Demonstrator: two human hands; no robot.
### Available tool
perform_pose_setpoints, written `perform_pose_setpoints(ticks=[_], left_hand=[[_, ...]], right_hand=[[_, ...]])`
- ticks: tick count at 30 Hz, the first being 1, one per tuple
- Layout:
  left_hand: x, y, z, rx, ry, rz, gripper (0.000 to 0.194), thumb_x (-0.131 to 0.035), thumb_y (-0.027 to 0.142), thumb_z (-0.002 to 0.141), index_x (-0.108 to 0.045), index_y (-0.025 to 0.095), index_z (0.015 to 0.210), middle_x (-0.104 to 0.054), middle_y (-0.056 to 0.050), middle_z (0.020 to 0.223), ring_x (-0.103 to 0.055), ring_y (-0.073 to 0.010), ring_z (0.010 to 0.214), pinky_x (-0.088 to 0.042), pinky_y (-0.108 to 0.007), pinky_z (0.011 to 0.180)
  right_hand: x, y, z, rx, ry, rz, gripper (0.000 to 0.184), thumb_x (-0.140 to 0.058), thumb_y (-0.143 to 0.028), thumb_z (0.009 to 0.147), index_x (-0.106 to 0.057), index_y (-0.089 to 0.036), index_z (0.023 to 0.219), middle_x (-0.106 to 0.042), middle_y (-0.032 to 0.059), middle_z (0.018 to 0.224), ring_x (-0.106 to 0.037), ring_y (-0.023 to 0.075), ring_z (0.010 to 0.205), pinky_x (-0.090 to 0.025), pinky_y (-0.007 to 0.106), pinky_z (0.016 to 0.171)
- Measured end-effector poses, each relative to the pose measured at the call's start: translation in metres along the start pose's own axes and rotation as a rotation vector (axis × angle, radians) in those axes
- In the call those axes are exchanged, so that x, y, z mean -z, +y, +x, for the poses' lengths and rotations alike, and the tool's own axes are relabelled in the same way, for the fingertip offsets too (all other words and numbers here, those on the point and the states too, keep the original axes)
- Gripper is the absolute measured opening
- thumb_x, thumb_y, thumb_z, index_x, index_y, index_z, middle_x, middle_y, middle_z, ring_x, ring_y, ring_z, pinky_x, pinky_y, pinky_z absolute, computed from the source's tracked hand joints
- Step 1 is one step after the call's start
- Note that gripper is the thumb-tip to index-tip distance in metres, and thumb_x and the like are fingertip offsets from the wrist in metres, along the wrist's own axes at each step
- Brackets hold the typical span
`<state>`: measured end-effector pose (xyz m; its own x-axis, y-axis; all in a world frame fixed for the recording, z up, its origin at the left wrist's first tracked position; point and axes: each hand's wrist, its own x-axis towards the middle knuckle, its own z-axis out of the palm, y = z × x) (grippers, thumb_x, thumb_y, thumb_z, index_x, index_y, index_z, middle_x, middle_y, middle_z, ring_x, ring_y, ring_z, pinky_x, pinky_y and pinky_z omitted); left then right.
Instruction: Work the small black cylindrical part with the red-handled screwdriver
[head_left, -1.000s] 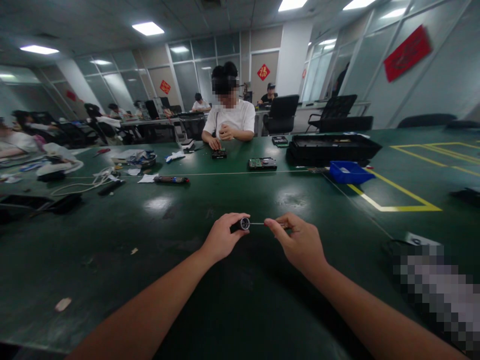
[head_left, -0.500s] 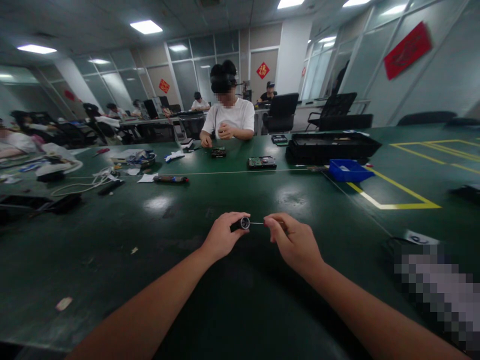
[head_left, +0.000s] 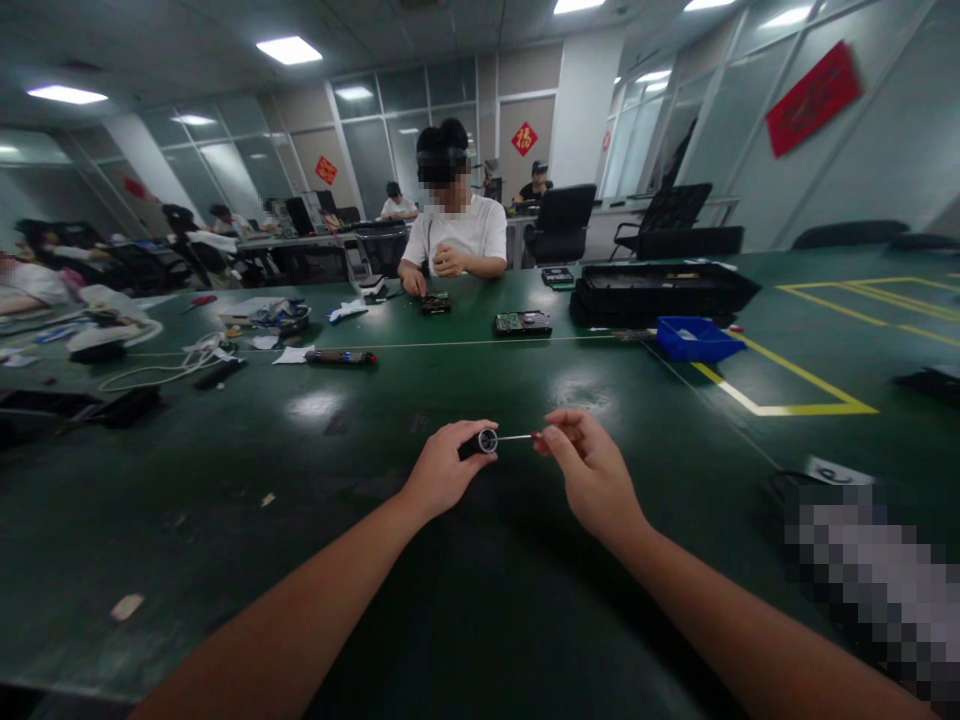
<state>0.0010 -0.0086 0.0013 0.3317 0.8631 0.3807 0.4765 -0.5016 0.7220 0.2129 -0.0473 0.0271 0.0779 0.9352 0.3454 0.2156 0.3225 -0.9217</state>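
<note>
Between the thumb and fingers of my left hand (head_left: 442,465) sits a small black cylinder (head_left: 470,445) with a silvery ring at its open end, which faces me and slightly right. My right hand (head_left: 592,460) pinches the short reddish handle of a thin screwdriver (head_left: 516,437). Its metal shaft runs level to the left and meets the ring's edge. Whether the tip is inside the cylinder or only against it, I cannot tell. Both hands are just above the green table (head_left: 450,620); my fingers hide most of the handle.
Across the table a person (head_left: 457,235) in a white shirt handles a circuit board (head_left: 436,303). Beyond my hands lie a hard drive (head_left: 523,322), a blue bin (head_left: 694,340), a long black tray (head_left: 664,290) and an electric screwdriver (head_left: 343,357). Cables and parts clutter the left.
My right hand's fingers have loosened and lifted slightly, moving a little right, so more of the reddish handle shows. My left hand keeps its hold on the cylinder.
</note>
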Motion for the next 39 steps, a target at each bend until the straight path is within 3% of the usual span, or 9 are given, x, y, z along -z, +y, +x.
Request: perform_pose_setpoints(ticks=[6, 9, 14, 23, 28, 33, 39], left_hand=[[0.002, 0.002, 0.002, -0.050, -0.034, -0.026, 0.041, -0.074, 0.020, 0.084, -0.067, 0.029, 0.123, -0.068, -0.002, 0.125, -0.060, -0.0219, 0.119, -0.041, -0.041, 0.108], [0.003, 0.003, 0.003, -0.069, -0.064, 0.047, 0.036, -0.073, 0.023, 0.085, -0.068, 0.029, 0.120, -0.069, -0.003, 0.124, -0.060, -0.0236, 0.118, -0.039, -0.045, 0.109], [0.004, 0.004, 0.004, -0.029, -0.090, 0.118, 0.038, -0.073, 0.024, 0.086, -0.066, 0.030, 0.123, -0.069, -0.002, 0.123, -0.061, -0.0236, 0.115, -0.039, -0.047, 0.108], [0.003, 0.008, 0.001, -0.022, -0.096, 0.116, 0.039, -0.072, 0.026, 0.087, -0.065, 0.029, 0.125, -0.068, -0.004, 0.126, -0.059, -0.0254, 0.118, -0.036, -0.050, 0.110], [0.002, 0.004, 0.001, -0.041, -0.107, 0.125, 0.039, -0.072, 0.026, 0.087, -0.066, 0.029, 0.125, -0.068, -0.003, 0.126, -0.058, -0.0258, 0.119, -0.034, -0.052, 0.112], [0.001, 0.001, 0.001, -0.032, -0.064, 0.124, 0.040, -0.073, 0.026, 0.086, -0.066, 0.029, 0.125, -0.068, -0.004, 0.125, -0.060, -0.0254, 0.117, -0.035, -0.050, 0.111], [0.003, 0.002, 0.001, -0.050, -0.063, 0.112, 0.038, -0.073, 0.026, 0.085, -0.067, 0.028, 0.123, -0.069, -0.003, 0.123, -0.060, -0.0244, 0.115, -0.039, -0.046, 0.107]], right_hand=[[-0.004, 0.016, 0.014, -0.267, 0.081, 0.507, 0.028, -0.070, -0.048, 0.084, -0.068, -0.020, 0.090, -0.066, 0.0024, 0.081, -0.065, 0.0172, 0.074, -0.056, 0.036, 0.080], [-0.004, 0.019, 0.017, -0.341, 0.078, 0.584, 0.027, -0.073, -0.047, 0.082, -0.067, -0.021, 0.083, -0.062, 0.0003, 0.072, -0.061, 0.0155, 0.066, -0.057, 0.036, 0.076], [-0.002, 0.023, 0.016, -0.225, 0.157, 0.345, 0.028, -0.066, -0.049, 0.088, -0.066, -0.022, 0.089, -0.065, 0.0014, 0.080, -0.063, 0.0167, 0.072, -0.054, 0.035, 0.074], [-0.001, 0.012, 0.010, -0.016, 0.085, 0.060, 0.028, -0.055, -0.047, 0.096, -0.063, -0.020, 0.097, -0.067, 0.0039, 0.083, -0.065, 0.0193, 0.076, -0.052, 0.037, 0.075], [0.000, -0.005, 0.004, 0.036, 0.044, -0.081, 0.025, -0.054, -0.044, 0.096, -0.063, -0.020, 0.094, -0.070, 0.0051, 0.081, -0.067, 0.0199, 0.075, -0.052, 0.035, 0.073], [0.004, -0.011, 0.002, 0.080, 0.022, -0.311, 0.026, -0.065, -0.047, 0.089, -0.065, -0.022, 0.081, -0.071, 0.0028, 0.069, -0.067, 0.0203, 0.065, -0.049, 0.033, 0.065], [0.005, -0.007, 0.001, 0.163, -0.046, -0.277, 0.013, -0.058, -0.034, 0.093, -0.064, -0.023, 0.095, -0.074, 0.0041, 0.085, -0.070, 0.0207, 0.076, -0.048, 0.031, 0.064]])
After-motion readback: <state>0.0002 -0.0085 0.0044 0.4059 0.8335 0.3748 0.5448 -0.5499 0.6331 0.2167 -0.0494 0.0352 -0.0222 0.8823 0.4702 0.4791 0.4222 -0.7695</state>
